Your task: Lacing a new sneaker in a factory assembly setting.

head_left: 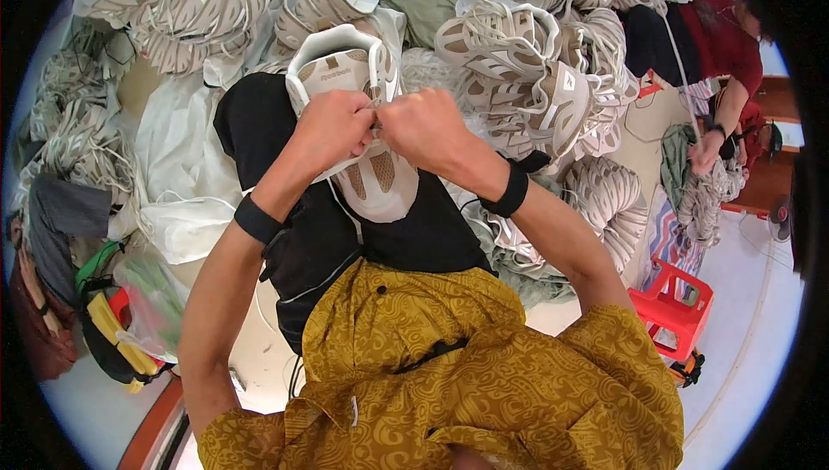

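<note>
A beige and white sneaker upper [380,189] lies across my black-clad lap, its toe toward me and its padded collar and tongue away from me. My left hand [332,132] and my right hand [425,129] meet over its lacing area, knuckles up. Both are closed, fingertips pinched on the pale shoelace, mostly hidden between them. A length of white lace [347,207] trails down beside the toe onto my lap. The eyelets under my fingers are covered.
Stacks of similar shoe uppers stand at the far left [203,17] and right [509,47], with a curved row [609,202] nearer. White sacks [186,151] lie left; a red stool [673,306] stands right. A co-worker in red [725,34] handles cords at far right.
</note>
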`<state>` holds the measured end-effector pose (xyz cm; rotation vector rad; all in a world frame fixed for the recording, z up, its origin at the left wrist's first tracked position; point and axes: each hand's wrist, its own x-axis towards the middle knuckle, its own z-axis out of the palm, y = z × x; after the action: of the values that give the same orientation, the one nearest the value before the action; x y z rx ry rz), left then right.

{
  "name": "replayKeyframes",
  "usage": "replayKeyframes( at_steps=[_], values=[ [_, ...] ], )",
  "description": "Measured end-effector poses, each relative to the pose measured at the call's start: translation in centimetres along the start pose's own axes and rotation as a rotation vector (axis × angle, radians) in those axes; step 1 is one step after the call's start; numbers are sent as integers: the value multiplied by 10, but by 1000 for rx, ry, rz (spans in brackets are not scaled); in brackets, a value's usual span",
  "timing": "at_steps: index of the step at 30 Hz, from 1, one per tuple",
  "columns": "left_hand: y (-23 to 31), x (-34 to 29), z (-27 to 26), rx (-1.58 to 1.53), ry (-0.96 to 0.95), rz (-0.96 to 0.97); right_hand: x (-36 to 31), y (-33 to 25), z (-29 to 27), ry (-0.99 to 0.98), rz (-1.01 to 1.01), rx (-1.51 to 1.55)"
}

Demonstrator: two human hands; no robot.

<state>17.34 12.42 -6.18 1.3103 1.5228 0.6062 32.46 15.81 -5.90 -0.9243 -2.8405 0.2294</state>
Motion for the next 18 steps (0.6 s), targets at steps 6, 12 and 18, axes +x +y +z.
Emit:
replayKeyframes(
  at_steps=[6,12,18],
  values=[
    [0,-1,2,-40,-27,6,2,7,9,5,70,63],
    [3,-5,1,-117,-54,-68,-12,20,8,-5,60,430],
    [5,-4,0,-77,-83,-93,-11,26,18,-14,209,680]
  ],
)
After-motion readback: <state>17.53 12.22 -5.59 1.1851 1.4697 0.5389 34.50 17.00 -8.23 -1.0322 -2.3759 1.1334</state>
